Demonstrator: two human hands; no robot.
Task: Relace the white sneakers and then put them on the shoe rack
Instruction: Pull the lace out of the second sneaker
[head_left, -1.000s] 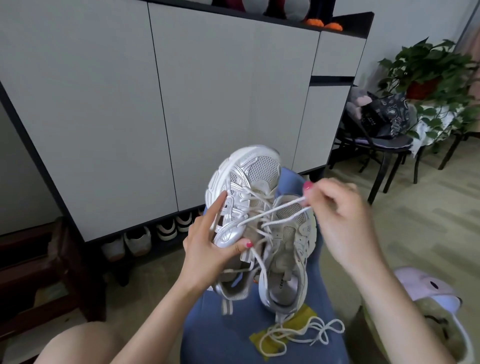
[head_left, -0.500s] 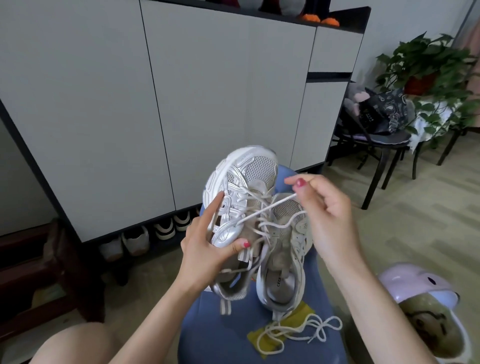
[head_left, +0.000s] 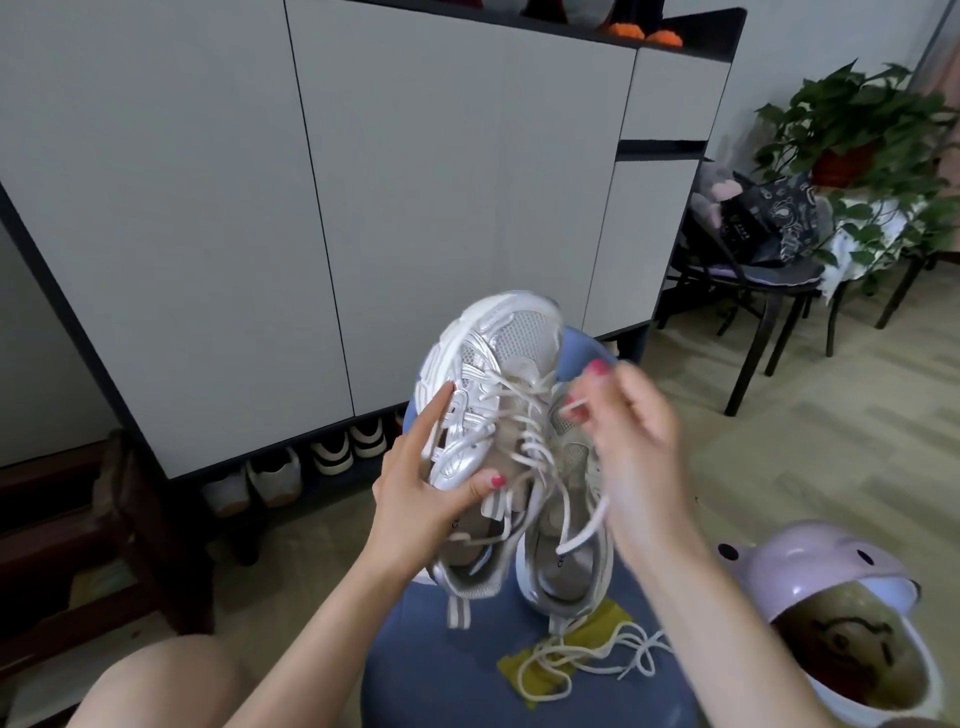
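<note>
The left hand (head_left: 415, 488) is cradling the raised sneaker (head_left: 493, 415) from its outer side, thumb pressing on the silver panel and fingers spread along the sole edge, so the eyelets are facing the person and staying steady; this grip is curled firmly round the shoe. The right hand (head_left: 631, 431) is pinching the lace (head_left: 524, 436) near its end just beside the eyelets, likely to be feeding it through the next hole; blur is hiding the exact fingertip hold. The second sneaker (head_left: 566, 540) is lying on the blue stool (head_left: 431, 670) under the first, waiting, with its loose lace (head_left: 587, 660) bundled beside its heel; the shoe rack (head_left: 291, 467) under the cabinet is standing well apart.
</note>
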